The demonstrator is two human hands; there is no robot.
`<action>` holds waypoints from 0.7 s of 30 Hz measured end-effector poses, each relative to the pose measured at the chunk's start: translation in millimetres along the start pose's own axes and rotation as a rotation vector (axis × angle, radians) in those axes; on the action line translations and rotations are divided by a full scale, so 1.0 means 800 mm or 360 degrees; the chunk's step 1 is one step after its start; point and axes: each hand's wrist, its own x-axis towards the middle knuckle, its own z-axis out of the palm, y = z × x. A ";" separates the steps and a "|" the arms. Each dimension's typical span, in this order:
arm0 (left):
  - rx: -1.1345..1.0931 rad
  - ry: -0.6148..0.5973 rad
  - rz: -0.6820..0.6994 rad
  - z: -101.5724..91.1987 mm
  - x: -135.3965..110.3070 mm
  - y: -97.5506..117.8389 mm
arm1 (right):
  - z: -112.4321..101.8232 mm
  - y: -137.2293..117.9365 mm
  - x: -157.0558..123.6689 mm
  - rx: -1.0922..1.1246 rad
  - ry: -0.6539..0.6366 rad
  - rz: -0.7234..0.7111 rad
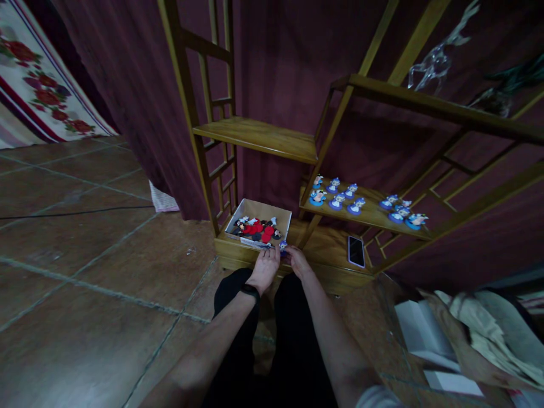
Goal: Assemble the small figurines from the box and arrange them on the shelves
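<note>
A small purple-and-white figurine (283, 245) is held between my two hands, just in front of an open cardboard box (284, 220). My left hand (267, 266), with a black band on its wrist, has its fingers bent together against the figurine's left side. From the right, my right hand (297, 262) pinches the figurine near its base. Inside the box lie several red, black and white figurines (255, 228), jumbled together. On the shelf above to the right, several purple-and-white figurines (337, 200) stand upright, with blue ones (317, 196) at the left end.
The wooden display rack (255, 136) has stepped shelves and upright posts around my reach. A phone (356, 251) lies on the low board at right. Glass ornaments (437, 62) stand on the upper right shelf. White boxes (423, 328) and cloth lie on the floor at right.
</note>
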 end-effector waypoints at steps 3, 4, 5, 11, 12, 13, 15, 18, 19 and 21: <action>-0.0018 -0.0007 0.0001 0.000 0.000 0.001 | -0.001 0.001 0.002 -0.0013 0.0032 -0.0009; -0.0028 -0.0006 0.0000 0.000 0.000 0.001 | -0.001 0.001 0.002 -0.0013 0.0044 -0.0012; -0.0033 -0.0006 -0.0001 0.000 0.000 0.001 | -0.001 0.001 0.003 -0.0010 0.0053 -0.0015; 0.0028 -0.0047 -0.0019 -0.001 0.001 0.003 | -0.001 0.002 0.005 0.0025 0.0067 -0.0019; 0.0035 -0.0061 -0.0018 -0.001 0.002 0.003 | -0.002 0.002 0.005 0.0030 0.0068 -0.0020; 0.0039 -0.0074 -0.0018 -0.002 0.002 0.003 | -0.002 0.002 0.005 0.0034 0.0068 -0.0020; 0.0041 -0.0091 -0.0021 -0.005 0.003 0.003 | -0.002 0.002 0.005 0.0043 0.0063 -0.0020; 0.0043 -0.0083 -0.0005 -0.009 0.003 0.003 | -0.001 0.001 0.005 0.0051 0.0055 -0.0023; 0.0039 -0.0071 0.0006 -0.010 0.003 0.003 | 0.000 0.001 0.004 0.0051 0.0051 -0.0025; 0.0033 -0.0045 0.0018 -0.012 0.002 0.004 | 0.001 0.000 0.004 0.0054 0.0051 -0.0030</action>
